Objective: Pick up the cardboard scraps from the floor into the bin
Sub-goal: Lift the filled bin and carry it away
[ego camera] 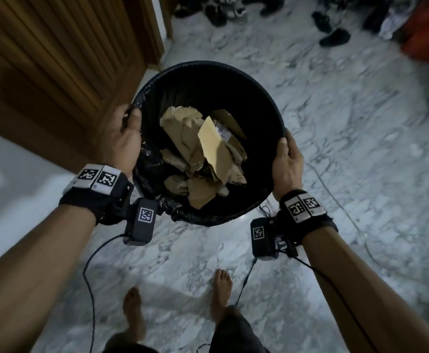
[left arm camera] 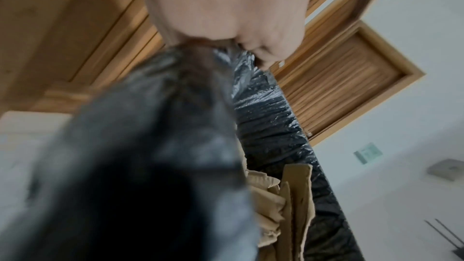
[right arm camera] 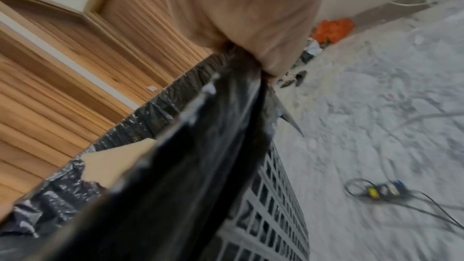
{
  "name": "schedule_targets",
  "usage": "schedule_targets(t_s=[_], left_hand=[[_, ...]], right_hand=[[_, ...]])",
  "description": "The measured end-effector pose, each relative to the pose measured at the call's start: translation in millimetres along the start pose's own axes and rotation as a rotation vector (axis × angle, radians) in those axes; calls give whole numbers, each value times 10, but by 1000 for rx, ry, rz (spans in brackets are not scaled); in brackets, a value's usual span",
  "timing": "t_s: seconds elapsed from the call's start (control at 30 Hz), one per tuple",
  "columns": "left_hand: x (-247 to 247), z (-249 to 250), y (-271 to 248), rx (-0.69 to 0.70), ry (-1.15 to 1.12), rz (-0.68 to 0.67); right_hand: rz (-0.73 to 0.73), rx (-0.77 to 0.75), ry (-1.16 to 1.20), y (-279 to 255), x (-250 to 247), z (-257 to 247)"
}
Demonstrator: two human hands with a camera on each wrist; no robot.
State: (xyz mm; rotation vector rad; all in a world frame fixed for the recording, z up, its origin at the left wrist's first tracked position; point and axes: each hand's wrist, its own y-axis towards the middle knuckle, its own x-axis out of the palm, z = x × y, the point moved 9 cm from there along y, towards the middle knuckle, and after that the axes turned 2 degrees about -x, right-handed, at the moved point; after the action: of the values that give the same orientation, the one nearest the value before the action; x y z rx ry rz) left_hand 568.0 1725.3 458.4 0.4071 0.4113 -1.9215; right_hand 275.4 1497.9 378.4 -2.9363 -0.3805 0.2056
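Note:
A round bin (ego camera: pixel 233 72) lined with a black plastic bag is held up above the marble floor. Inside it lies a heap of torn brown cardboard scraps (ego camera: pixel 203 154). My left hand (ego camera: pixel 124 138) grips the bin's left rim, thumb over the edge. My right hand (ego camera: pixel 287 159) grips the right rim in the same way. In the left wrist view the left hand (left arm camera: pixel 226 17) holds the crinkled liner (left arm camera: pixel 266 122), with cardboard scraps (left arm camera: pixel 283 205) showing inside. The right wrist view shows the right hand (right arm camera: pixel 251 27) on the rim and the bin's white lattice wall (right arm camera: pixel 276 215).
A wooden slatted door (ego camera: pixel 55 72) stands at the left. Several dark shoes (ego camera: pixel 233 11) and an orange object (ego camera: pixel 422 36) lie at the far end of the floor. A power strip with cables (right arm camera: pixel 384 190) lies to the right. My bare feet (ego camera: pixel 177 301) stand below the bin.

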Motion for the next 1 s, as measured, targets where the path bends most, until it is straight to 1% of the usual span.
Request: schedule_targets(t_s=[0.07,0.13,0.23,0.33,0.4,0.47,0.6,0.67,0.8,1.0], left_hand=[[-139,305,-55,-9,26,18],[-206,590,-95,-9,-50,17],[-253,994,-103,42,-142,22],[-251,1330,-58,86,-217,8],[-226,1533,63,127,-242,4],[-178,1685,224,138,-267,0],[27,1977,621,180,-301,-56],[127,2071,905,179,-316,-77],[368,2342,1552,199,-345,-117],[767,2740,2629,218,-320,-210]], right_hand=[[0,-36,-10,35,-80,-405],[3,-69,-11,76,-151,-785],[-4,-119,-2,148,-213,-1278],[7,-168,-8,275,-264,-1643],[10,-182,-4,386,-271,-1846],[18,-177,10,546,-251,-1998],[48,-207,0,903,-146,-2287],[58,-214,-4,1126,-47,-2415],[107,-222,-6,1611,186,-2669],[151,-166,4,2413,584,-2947]])
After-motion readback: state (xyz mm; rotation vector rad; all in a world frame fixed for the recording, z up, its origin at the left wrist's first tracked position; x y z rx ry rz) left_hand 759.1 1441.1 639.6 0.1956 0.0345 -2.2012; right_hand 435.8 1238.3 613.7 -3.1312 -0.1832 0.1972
